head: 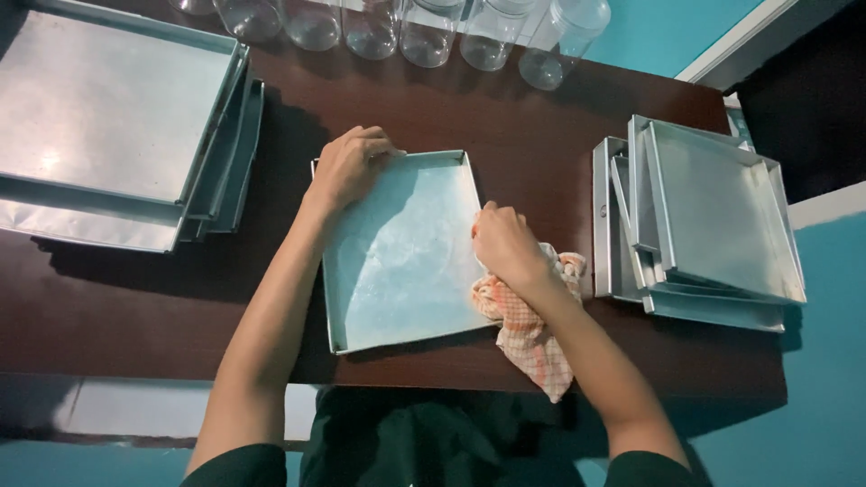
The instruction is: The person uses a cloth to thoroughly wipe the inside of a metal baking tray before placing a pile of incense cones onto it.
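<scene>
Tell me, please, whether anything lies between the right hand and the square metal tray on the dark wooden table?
Only the checked orange-and-white cloth, gripped under the right hand at the square metal tray's right edge. The left hand touches its upper-left corner directly.

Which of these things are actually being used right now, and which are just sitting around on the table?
In use:
- square shallow metal tray, steadied at its top-left corner by the left hand
- orange-and-white checked cloth, pressed on the tray's right edge by the right hand

Sitting about:
- stack of metal trays at left
- stack of metal trays at right
- row of clear plastic jars
- dark brown wooden table
</scene>
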